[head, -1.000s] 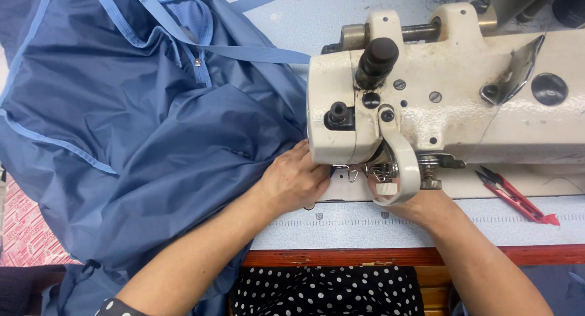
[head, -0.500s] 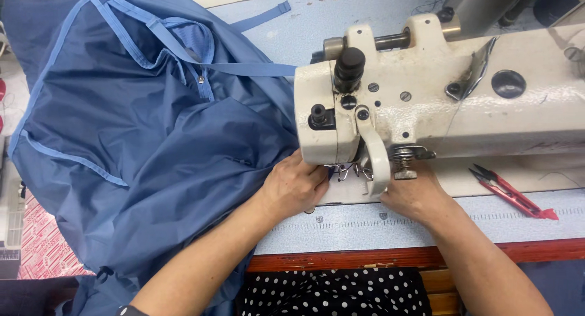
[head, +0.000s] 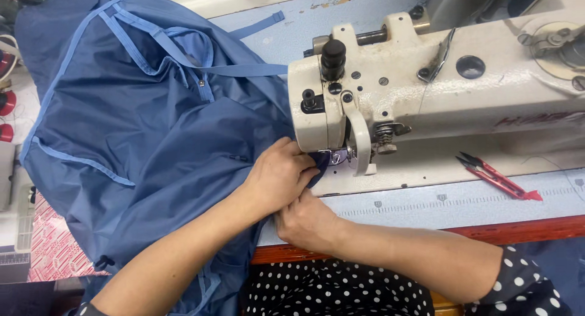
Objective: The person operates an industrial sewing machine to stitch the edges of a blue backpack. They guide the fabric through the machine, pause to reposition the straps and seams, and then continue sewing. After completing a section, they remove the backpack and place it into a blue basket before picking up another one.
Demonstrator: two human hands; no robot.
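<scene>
with the blue cloth [head: 152, 139] spread out left of the sewing machine [head: 426, 102], my left hand [head: 277, 179] is curled down pinching its edge right by the needle. my right hand [head: 308, 221] sits touching just under it, fingers tucked, can't tell what they grip. red snips [head: 496, 177] lie off right.

A pale blue table [head: 426, 200] fills the view, its top scuffed at the far side and marked with a printed ruler strip along the near edge, which is trimmed in red-brown wood. On the left lies a red-and-white patterned cloth [head: 52, 243] beside a grey box [head: 7, 176]. The light is even and bright.
</scene>
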